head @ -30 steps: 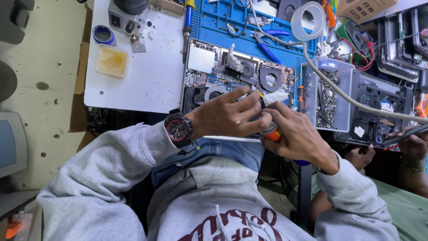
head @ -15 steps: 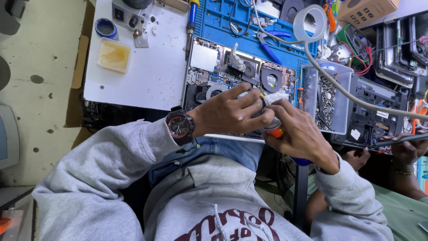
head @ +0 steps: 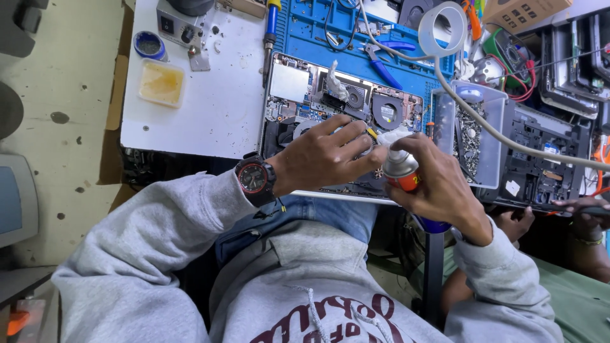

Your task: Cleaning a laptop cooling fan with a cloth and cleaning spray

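Seen from above, a person in a grey hooded sweatshirt (head: 159,254) is leaning over a workbench. A dark wristwatch (head: 255,178) with red accents is sitting on the left wrist. The left hand (head: 321,155) is resting palm down on an opened laptop (head: 305,89), fingers spread and slightly curled, gripping nothing that can be made out; it is covering the near part of the circuit board. The right hand (head: 438,187) is closing around a spray can (head: 400,168) with an orange and silver body, holding it just beside the left fingertips above the laptop's near edge. The fingers are hiding most of the can, and a bit of white material at its top is hard to identify.

Further back, two round fans (head: 386,112) are showing inside the laptop, which is lying partly on a blue work mat (head: 318,32). To the left, a shallow dish of yellowish substance (head: 161,82) is sitting on the white tabletop (head: 216,114). To the right, a clear tray of small metal parts (head: 470,133) is standing beside another dismantled machine (head: 540,165). At the far right edge, another person's hand (head: 581,209) is partly cut off.
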